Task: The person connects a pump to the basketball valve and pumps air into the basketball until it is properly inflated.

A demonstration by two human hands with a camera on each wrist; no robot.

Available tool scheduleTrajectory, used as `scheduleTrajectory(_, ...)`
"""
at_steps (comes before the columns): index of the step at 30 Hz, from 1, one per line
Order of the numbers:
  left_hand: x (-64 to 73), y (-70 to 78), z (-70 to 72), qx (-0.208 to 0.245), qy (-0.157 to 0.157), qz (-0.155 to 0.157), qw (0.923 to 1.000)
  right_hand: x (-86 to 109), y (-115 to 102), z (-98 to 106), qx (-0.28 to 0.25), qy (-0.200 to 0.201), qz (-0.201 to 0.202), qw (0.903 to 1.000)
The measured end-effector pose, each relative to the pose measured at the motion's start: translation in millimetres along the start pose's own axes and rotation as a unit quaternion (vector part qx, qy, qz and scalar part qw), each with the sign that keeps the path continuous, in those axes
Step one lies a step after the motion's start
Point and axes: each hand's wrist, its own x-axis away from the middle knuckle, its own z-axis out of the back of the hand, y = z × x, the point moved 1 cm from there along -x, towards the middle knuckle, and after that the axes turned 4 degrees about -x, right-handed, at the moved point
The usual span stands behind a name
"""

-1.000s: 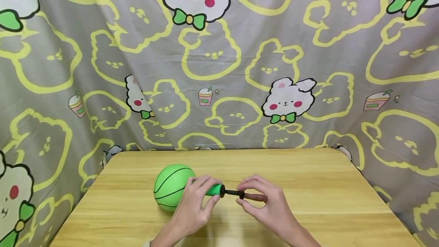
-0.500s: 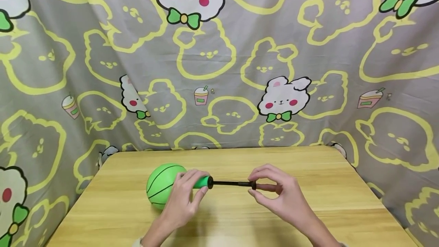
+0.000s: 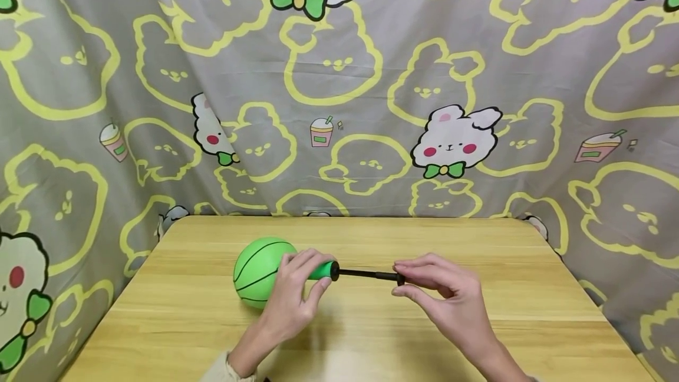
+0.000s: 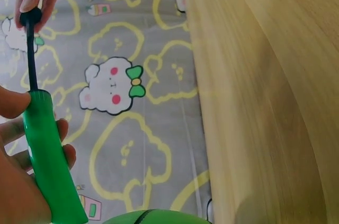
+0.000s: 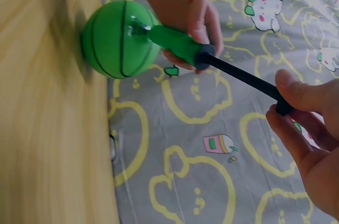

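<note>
- Pump [image 3: 321, 270] is hanging above the table [image 3: 451, 329] between both hands; its rod [image 3: 366, 274] is standing well out of the green barrel [image 4: 46, 150].
- Ball [image 3: 257, 270] is resting on the table beside the left hand [image 3: 292, 296]. Barrel's far end is appearing to meet it in the right wrist view; whether a needle is sitting inside, cannot tell.
- Left hand is gripping the barrel, fingers curled round it.
- Right hand [image 3: 456, 296] is pinching the knob [image 3: 400, 279] between thumb and fingertips.
- Judgement: step is looking like a stroke of the rod. Pushing straight along the barrel should be safest; skewing could be bending the rod.
- Left hand should be bracing firmly, lest the thrust be shoving the ball.
</note>
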Motion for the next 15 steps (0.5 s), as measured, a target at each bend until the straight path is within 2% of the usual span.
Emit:
scheduleTrajectory(9,0.8,3.8,-1.1,-0.008,0.011,-0.009,0.9999,4.2,9,-12,0.003,0.013,0.004,0.9999)
scheduleTrajectory(15,2.2,6.9,-5.2,-0.013,0.011,-0.031,0.9994,9.3,15,-23,0.015,0.017,0.01,0.9997)
